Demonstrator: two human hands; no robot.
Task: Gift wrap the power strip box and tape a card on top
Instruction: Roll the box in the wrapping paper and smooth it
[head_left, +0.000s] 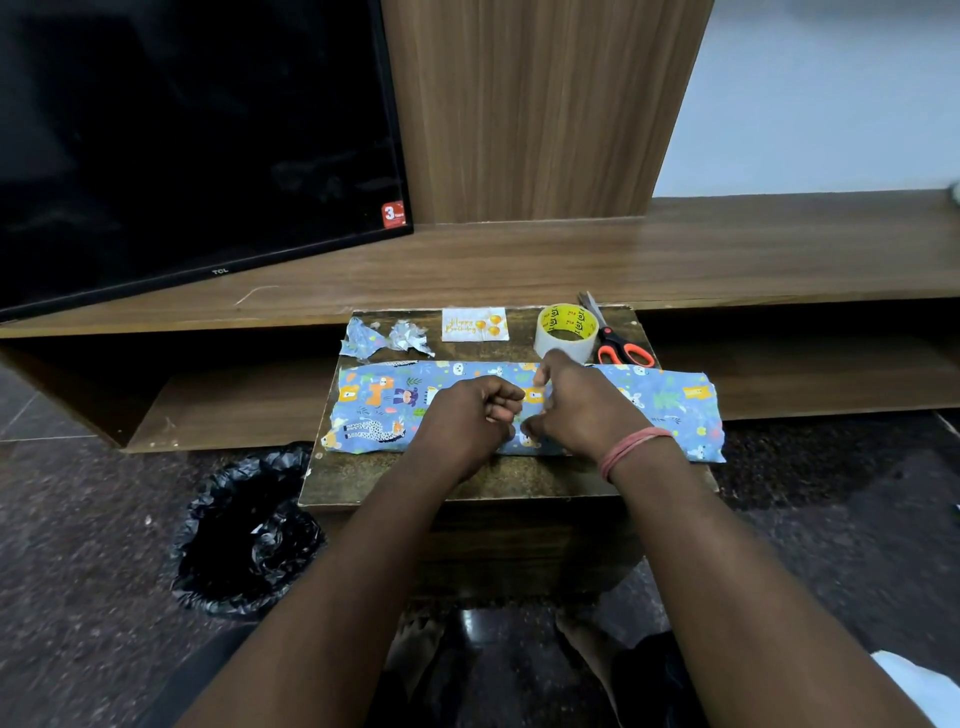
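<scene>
The wrapped box (524, 410) is pinched by both curled hands, left (467, 415) and right (576, 405), a "Happy Birthday" card (474, 325) lying just beyond them.

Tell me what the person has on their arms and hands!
Both arms are bare, with no sleeves and no gloves. The right hand has a bunch of thin pinkish-red bands looped round its wrist. The left hand and its wrist wear nothing. No rings or watch show.

Both hands, left hand (470, 413) curled and right hand (576, 410) pinching, sit on the blue animal-print wrapped box (670, 402) on the tabletop (363, 480), with card (474, 324), tape roll (566, 332) and scissors (618, 345) just behind.
</scene>
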